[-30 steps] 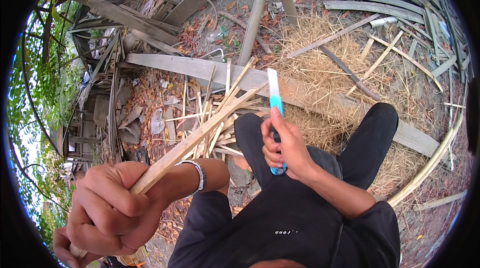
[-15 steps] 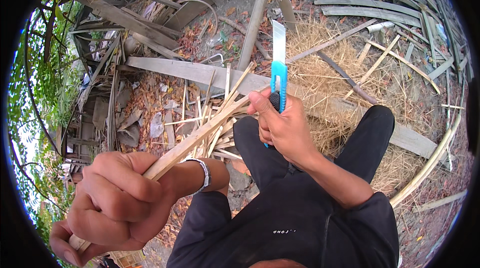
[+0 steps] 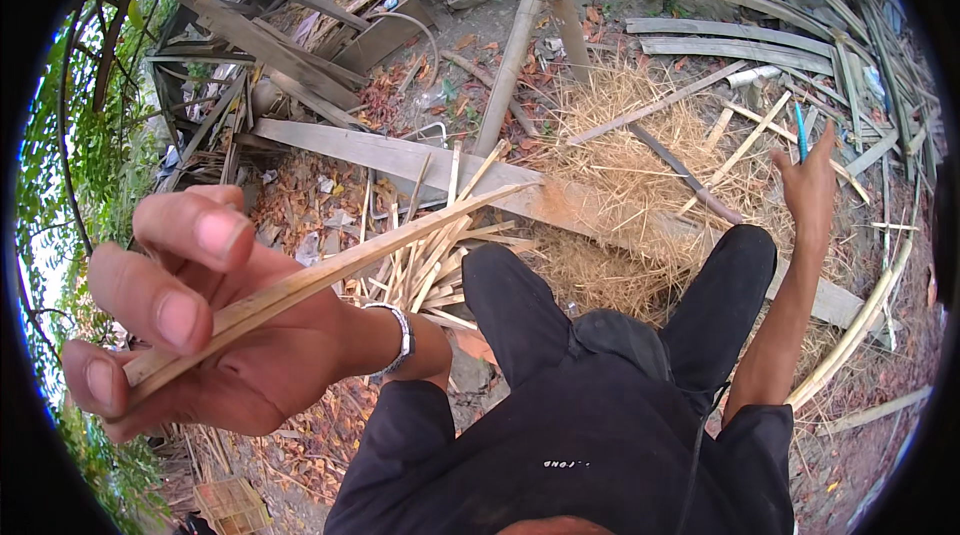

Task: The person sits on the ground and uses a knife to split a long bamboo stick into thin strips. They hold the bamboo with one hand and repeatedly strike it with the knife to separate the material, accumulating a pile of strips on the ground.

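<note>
My left hand (image 3: 220,305), raised close at the lower left, grips a long pale bamboo strip (image 3: 340,272) near its thick end, fingertips against it. The strip slants up to the right, its thin tip over a grey wooden plank (image 3: 360,147). Out at the right, with the arm stretched away, my right hand (image 3: 808,185) has a blue box cutter (image 3: 801,132) between thumb and fingers. The cutter's blade is hard to make out. Cut strips (image 3: 425,270) lie heaped left of my knees.
Straw-like shavings (image 3: 640,155) cover the ground and part of the plank. A dark curved blade tool (image 3: 685,175) rests on them. An upright post (image 3: 558,5) stands ahead, boards (image 3: 735,40) lie at the far right, and a long bamboo piece (image 3: 850,330) curves beside my right arm.
My right hand, with the box cutter, has swung from beside the strip out to the far right. My left hand has turned, showing its fingertips, with the strip still in it.
</note>
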A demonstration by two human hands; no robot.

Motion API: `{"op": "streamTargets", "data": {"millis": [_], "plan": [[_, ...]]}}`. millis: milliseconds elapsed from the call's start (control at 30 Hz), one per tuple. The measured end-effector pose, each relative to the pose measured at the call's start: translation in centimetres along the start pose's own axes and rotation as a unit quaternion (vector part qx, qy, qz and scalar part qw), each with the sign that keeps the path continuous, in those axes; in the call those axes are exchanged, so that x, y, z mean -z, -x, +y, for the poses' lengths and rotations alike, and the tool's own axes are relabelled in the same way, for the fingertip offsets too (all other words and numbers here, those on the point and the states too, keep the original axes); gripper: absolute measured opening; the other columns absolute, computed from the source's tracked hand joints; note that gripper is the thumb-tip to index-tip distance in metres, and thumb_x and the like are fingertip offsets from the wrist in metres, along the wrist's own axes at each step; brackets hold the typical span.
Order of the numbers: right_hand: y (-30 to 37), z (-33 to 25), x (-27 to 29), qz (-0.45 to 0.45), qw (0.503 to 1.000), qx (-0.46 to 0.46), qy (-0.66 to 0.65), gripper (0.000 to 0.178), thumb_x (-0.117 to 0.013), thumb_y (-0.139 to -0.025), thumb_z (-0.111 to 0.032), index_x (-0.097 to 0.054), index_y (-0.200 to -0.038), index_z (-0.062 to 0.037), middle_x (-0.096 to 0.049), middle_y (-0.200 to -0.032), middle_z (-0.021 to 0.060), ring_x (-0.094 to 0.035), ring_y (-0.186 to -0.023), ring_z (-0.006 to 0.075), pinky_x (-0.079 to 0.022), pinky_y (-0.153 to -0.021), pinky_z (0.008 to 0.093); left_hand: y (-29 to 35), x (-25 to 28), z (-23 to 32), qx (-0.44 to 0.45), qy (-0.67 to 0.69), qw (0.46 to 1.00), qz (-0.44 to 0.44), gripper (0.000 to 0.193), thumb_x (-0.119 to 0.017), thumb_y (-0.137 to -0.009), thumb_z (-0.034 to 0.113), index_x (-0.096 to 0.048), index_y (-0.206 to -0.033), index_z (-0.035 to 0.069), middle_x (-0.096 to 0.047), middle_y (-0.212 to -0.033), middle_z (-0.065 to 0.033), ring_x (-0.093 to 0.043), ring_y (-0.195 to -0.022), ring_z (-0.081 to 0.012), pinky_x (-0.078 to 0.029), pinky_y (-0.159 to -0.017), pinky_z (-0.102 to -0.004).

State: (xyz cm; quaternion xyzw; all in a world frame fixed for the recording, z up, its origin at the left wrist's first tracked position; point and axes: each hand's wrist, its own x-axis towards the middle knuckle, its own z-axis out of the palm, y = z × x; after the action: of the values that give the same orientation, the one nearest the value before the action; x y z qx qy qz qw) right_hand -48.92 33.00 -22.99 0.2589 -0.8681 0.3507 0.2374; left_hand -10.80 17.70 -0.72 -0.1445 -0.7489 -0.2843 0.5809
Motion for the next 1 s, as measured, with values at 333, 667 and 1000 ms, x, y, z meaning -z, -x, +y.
{"op": "streamTargets", "data": {"millis": [333,667,1000], "plan": [[9.3,-22.0,9.7,-0.499,0.66,0.079,-0.557,0.026,-0.042,-0.097,-0.024,-0.044,-0.09,0.0011,-0.051,-0.057,0.0203,-0.055,-0.052,0.0372,-0.039,-0.046,0.0424,-0.3,0.3,-0.7,-0.05,-0.035,0.998,0.033,0.029,-0.045,-0.093,0.043,-0.06,-0.095,0.018,-0.05,-0.069,0.0037,-0.043,-0.08,-0.0191,-0.037,-0.072,-0.0361],[13.0,-22.1,4.0,-0.446,0.783,0.072,-0.426,0.027,-0.044,-0.096,-0.024,-0.043,-0.086,0.0016,-0.049,-0.049,0.0215,-0.054,-0.049,0.0409,-0.04,-0.044,0.0468,0.2,-1.0,-0.2,-0.045,0.007,0.994,0.103,0.028,-0.048,-0.093,0.04,-0.057,-0.088,0.014,-0.043,-0.066,0.0037,-0.027,-0.068,-0.015,-0.02,-0.056,-0.0305],[13.6,-20.6,0.1,-0.48,0.792,0.071,-0.371,0.03,-0.038,-0.097,-0.025,-0.044,-0.089,0.0037,-0.053,-0.055,0.0245,-0.054,-0.053,0.0433,-0.04,-0.047,0.0501,0.6,-0.5,0.5,-0.015,0.033,0.994,0.104,0.023,-0.053,-0.092,0.035,-0.06,-0.088,0.013,-0.046,-0.069,0.0027,-0.025,-0.062,-0.0114,-0.019,-0.053,-0.0264]]}}
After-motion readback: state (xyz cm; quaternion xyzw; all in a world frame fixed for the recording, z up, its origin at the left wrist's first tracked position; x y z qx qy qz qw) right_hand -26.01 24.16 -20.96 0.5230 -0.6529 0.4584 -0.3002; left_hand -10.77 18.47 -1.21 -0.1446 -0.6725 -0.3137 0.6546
